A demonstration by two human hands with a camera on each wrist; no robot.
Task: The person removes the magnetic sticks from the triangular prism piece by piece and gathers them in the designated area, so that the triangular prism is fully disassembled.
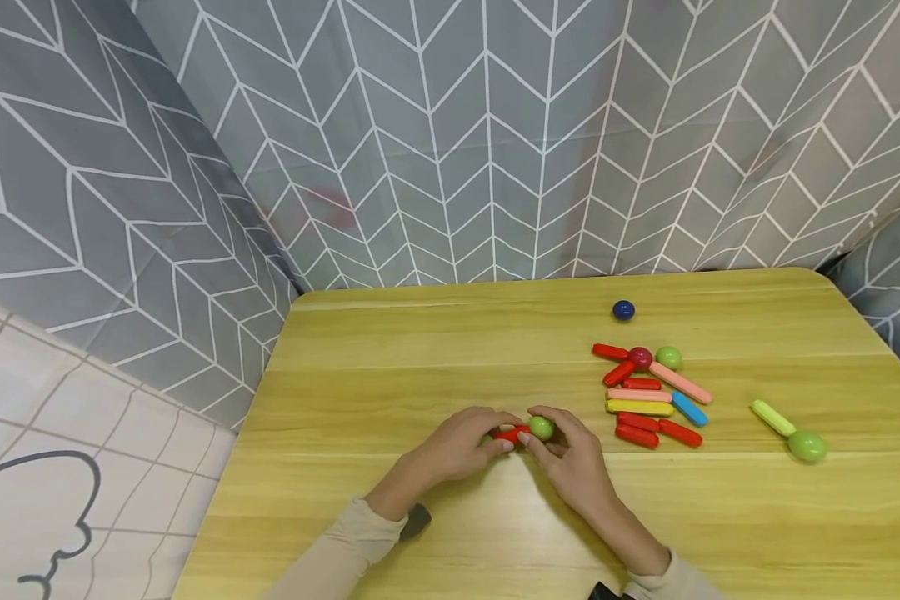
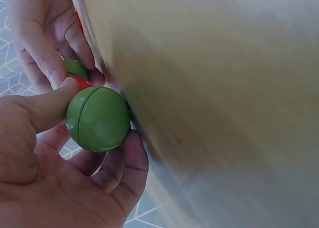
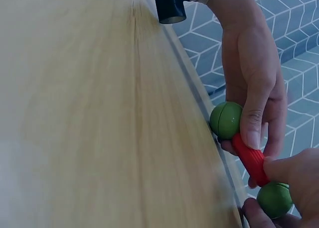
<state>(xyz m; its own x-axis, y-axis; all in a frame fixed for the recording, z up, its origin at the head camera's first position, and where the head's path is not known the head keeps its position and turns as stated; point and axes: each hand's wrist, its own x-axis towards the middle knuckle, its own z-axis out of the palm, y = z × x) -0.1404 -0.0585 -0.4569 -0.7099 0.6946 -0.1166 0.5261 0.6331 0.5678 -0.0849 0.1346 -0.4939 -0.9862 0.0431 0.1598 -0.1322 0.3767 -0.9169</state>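
A red stick (image 1: pixel 508 435) with a green ball at each end spans my two hands, low over the wooden table. My left hand (image 1: pixel 457 442) grips the left end; its fingers curl round that green ball (image 2: pixel 99 119), and its thumb lies along the stick. At the other end my right hand (image 1: pixel 576 462) pinches the second green ball (image 3: pixel 274 199), thumb against the red stick. From the head view the left ball is mostly hidden by fingers. The grooved red stick (image 3: pixel 250 159) shows between both balls in the right wrist view.
Right of the hands lie several red sticks (image 1: pixel 637 423), a yellow stick (image 1: pixel 640 407), pink sticks (image 1: pixel 681 383), a blue stick (image 1: pixel 689 409), a dark red ball (image 1: pixel 640 357) and a green ball (image 1: pixel 669 357). A navy ball (image 1: pixel 623 310) sits farther back. A lime stick (image 1: pixel 772 417) meets another green ball (image 1: pixel 807 446).
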